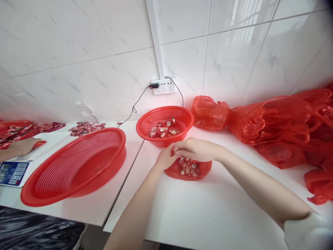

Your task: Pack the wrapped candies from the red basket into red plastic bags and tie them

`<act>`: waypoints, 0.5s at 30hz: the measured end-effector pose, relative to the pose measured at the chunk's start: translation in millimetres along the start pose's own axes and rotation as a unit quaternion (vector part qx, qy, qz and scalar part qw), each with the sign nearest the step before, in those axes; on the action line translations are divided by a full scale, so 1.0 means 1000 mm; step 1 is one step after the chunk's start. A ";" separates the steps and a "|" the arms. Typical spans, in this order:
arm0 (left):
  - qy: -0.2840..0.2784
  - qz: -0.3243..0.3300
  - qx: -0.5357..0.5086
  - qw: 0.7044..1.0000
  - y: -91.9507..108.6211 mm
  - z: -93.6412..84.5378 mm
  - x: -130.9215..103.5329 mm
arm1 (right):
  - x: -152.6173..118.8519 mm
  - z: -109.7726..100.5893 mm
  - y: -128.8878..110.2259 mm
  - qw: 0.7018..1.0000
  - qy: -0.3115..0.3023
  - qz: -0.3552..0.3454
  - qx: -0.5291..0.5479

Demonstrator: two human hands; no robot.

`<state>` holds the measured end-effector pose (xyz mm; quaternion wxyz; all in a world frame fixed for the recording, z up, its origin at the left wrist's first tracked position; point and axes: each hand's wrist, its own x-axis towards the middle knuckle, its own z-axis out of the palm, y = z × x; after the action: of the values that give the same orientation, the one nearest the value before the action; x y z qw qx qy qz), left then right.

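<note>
A red plastic bag [204, 171] filled with small red printed packets lies on the white table in front of me. At its gathered top my left hand [166, 158] and my right hand [192, 148] meet, both closed on the plastic. A small tuft of red film shows between the fingers; whether it is knotted I cannot tell. Just behind my hands stands a round red basket [140, 130] with small wrapped packets [162, 130] in its bottom.
A larger red basket [78, 166] stands left, beside a scale [14, 173] where another person's hand [22, 146] holds a red packet. Filled red bags [281, 118] line the right wall. Behind are a clear bottle [88, 113] and a power strip [164, 86] with cords.
</note>
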<state>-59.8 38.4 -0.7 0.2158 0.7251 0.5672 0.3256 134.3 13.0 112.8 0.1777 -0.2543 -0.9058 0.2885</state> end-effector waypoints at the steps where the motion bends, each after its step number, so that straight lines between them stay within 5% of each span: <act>1: -0.029 0.026 0.013 0.999 0.000 0.000 0.000 | -0.013 -0.006 0.013 0.997 -0.007 0.046 -0.067; 4: -0.073 0.060 0.072 0.993 -0.001 0.003 0.000 | -0.046 -0.007 0.055 0.955 -0.048 0.195 -0.220; 7: -0.089 0.054 0.089 0.991 -0.005 0.007 0.001 | -0.069 0.006 0.092 0.925 -0.086 0.269 -0.252; 11: -0.096 0.064 0.035 0.993 -0.005 0.004 0.003 | -0.085 0.016 0.111 0.927 -0.063 0.283 -0.239; 15: -0.080 0.026 -0.031 0.996 0.004 -0.016 0.003 | -0.091 -0.004 0.097 0.961 -0.046 0.223 -0.160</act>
<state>-67.7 39.5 13.8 0.2744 0.7563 0.5184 0.2900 244.2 32.1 39.9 0.0240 -0.4610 -0.8678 0.1838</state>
